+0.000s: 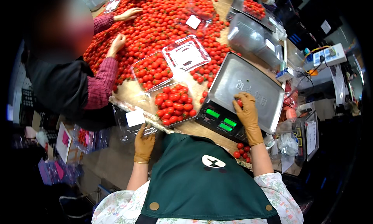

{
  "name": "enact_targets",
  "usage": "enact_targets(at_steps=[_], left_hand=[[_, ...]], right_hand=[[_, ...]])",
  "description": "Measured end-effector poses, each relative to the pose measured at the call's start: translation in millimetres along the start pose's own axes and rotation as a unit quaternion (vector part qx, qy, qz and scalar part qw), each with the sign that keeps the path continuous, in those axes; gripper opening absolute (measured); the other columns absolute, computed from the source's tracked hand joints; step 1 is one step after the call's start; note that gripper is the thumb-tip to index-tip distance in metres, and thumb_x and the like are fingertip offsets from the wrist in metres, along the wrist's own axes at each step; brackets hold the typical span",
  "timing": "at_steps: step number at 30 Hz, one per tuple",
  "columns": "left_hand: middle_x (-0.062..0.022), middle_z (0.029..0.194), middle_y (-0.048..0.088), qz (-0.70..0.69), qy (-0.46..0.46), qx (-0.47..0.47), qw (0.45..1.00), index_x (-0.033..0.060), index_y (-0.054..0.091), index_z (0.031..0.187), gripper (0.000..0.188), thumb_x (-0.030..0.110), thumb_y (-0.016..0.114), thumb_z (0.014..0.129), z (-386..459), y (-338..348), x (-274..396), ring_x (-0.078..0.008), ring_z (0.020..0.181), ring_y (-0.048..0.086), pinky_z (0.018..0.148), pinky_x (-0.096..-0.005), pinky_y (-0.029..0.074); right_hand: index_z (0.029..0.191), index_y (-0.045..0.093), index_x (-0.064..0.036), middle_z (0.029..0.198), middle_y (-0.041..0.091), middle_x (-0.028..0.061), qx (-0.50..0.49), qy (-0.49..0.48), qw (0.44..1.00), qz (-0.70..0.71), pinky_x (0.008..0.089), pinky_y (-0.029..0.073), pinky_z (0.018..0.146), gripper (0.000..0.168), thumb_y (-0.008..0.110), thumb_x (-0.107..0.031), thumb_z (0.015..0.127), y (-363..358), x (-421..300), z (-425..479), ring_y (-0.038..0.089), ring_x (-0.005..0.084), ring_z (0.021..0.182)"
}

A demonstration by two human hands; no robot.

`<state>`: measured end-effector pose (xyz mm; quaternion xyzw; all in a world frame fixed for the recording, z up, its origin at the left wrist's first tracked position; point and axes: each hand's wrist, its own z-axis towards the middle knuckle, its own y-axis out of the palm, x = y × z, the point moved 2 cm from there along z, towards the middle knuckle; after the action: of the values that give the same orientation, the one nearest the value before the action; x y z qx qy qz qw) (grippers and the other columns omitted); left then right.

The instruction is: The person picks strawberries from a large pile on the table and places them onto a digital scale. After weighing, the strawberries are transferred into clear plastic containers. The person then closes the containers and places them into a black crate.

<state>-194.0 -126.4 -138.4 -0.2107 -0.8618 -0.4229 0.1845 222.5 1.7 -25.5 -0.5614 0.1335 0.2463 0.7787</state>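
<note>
My left hand [144, 144], in a tan glove, grips the edge of a clear plastic lid [121, 119] that bears a white label and hangs at the table's edge. Beside it stands an open clear plastic clamshell [194, 116] filled with red cherry tomatoes [174, 104]. My right hand [247, 117], gloved the same way, is over the near part of the metal weighing pan [244, 69], with a single cherry tomato [239, 103] at its fingertips. Green displays [228, 122] are lit on the scale's black front.
A large heap of cherry tomatoes [163, 22] covers the table's far side. Another filled clamshell [153, 71] has its lid [186, 53] folded back. Stacked clear containers [247, 31] stand behind the scale. At left, a co-worker's hands [118, 43] reach over the heap. Several tomatoes [242, 151] lie beside my right forearm.
</note>
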Motion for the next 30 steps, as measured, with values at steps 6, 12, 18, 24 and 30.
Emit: enact_targets(at_steps=[6, 12, 18, 24, 30], left_hand=[[-0.0194, 0.128, 0.051, 0.091, 0.052, -0.066, 0.992, 0.0073, 0.035, 0.140, 0.044, 0.020, 0.046, 0.100, -13, 42, -4, -0.0340, 0.114, 0.056, 0.096, -0.0436, 0.049], [-0.0208, 0.127, 0.051, 0.175, 0.137, -0.069, 0.973, 0.0064, 0.030, 0.141, 0.048, 0.014, 0.049, 0.098, -18, 41, -12, -0.0348, 0.112, 0.059, 0.092, -0.0402, 0.052], [-0.0172, 0.122, 0.055, 0.120, 0.105, 0.000, 0.987, 0.0053, 0.029, 0.143, 0.053, 0.015, 0.053, 0.096, -28, 60, -9, -0.0237, 0.097, 0.063, 0.087, -0.0363, 0.054], [-0.0171, 0.119, 0.059, 0.155, 0.165, -0.009, 0.974, 0.0053, 0.035, 0.139, 0.050, 0.014, 0.056, 0.094, -25, 54, -12, -0.0196, 0.088, 0.063, 0.082, -0.0370, 0.056], [-0.0192, 0.119, 0.058, 0.110, 0.113, 0.020, 0.987, 0.0019, 0.034, 0.139, 0.051, 0.013, 0.055, 0.094, -25, 59, -5, -0.0209, 0.087, 0.063, 0.081, -0.0391, 0.057]], right_hand=[[0.093, 0.064, -0.006, 0.094, 0.061, 0.0107, -0.020, 0.138, 0.974, 0.178, 0.0357, 0.047, 0.084, 0.014, 0.066, -0.015, 0.083, 8, -34, 23, 0.057, 0.0283, 0.093], [0.098, 0.061, -0.008, 0.096, 0.057, 0.0105, -0.168, -0.102, 0.966, 0.169, 0.0384, 0.048, 0.077, 0.025, 0.072, -0.020, 0.079, 89, -173, 36, 0.057, 0.0290, 0.091], [0.111, 0.062, -0.006, 0.107, 0.056, 0.0178, -0.294, -0.094, 0.939, 0.155, 0.0410, 0.050, 0.083, 0.044, 0.078, -0.021, 0.072, 139, -164, 39, 0.059, 0.0337, 0.100], [0.105, 0.062, 0.001, 0.101, 0.064, 0.0212, -0.145, -0.012, 0.987, 0.071, 0.0419, 0.050, 0.082, 0.028, 0.067, -0.015, 0.083, 149, -113, 68, 0.062, 0.0339, 0.096], [0.111, 0.060, 0.003, 0.110, 0.062, 0.0281, -0.384, 0.115, 0.916, -0.019, 0.0439, 0.050, 0.087, 0.032, 0.053, -0.016, 0.086, 188, -79, 80, 0.061, 0.0400, 0.105]])
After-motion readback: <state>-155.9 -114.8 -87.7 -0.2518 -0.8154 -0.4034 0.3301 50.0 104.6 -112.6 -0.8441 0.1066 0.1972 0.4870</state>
